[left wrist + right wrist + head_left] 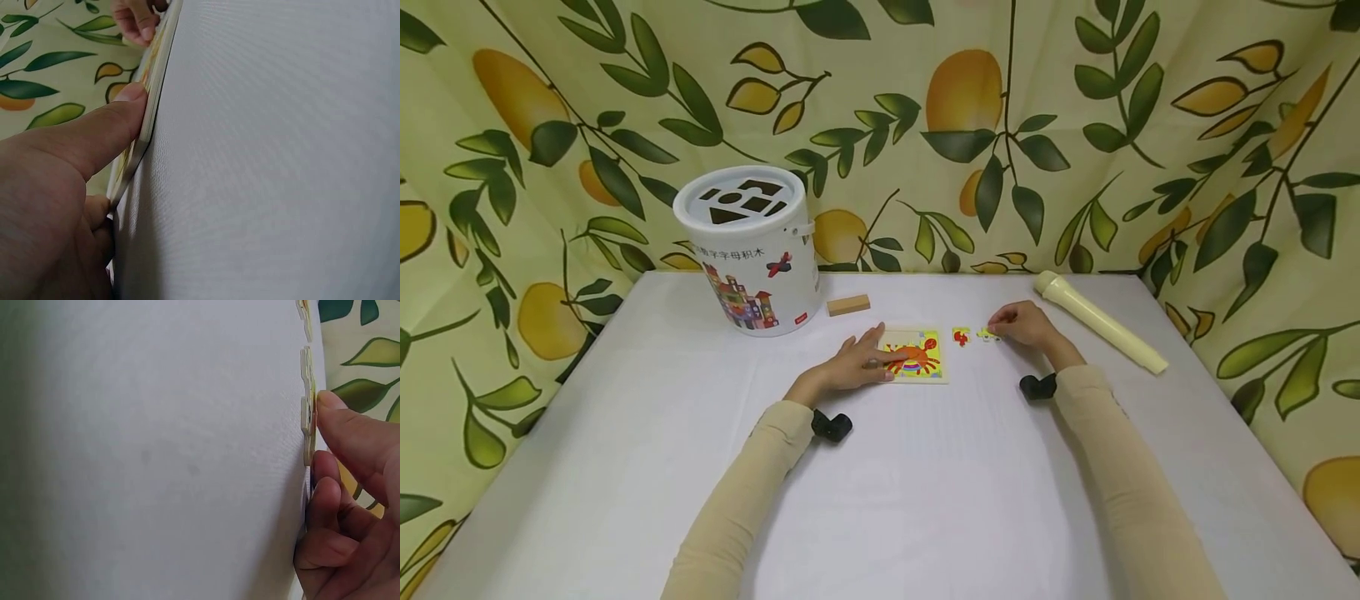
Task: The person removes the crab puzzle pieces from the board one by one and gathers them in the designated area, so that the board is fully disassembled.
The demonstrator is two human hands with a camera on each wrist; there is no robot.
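A small wooden jigsaw board (943, 381) with a crab picture lies flat on the table. The left hand (852, 364) rests on its left part with spread fingers; in the left wrist view the thumb (119, 115) lies over the board's edge. Right of the board is a loose red-and-yellow puzzle piece (961, 336). Beside that, the right hand (1028, 323) pinches a yellow-and-white puzzle piece (986, 335) at table level. Seen from the right wrist, the thumb (350, 425) presses that piece's face, and the other fingers are curled by its end.
A white lidded bucket (808, 292) with shape-cut holes stands at the back left. Next to it lies a wooden block (848, 305). Right of the right hand lies a cream tapered stick (1101, 322). A patterned curtain (880, 83) hangs behind the white table (925, 500).
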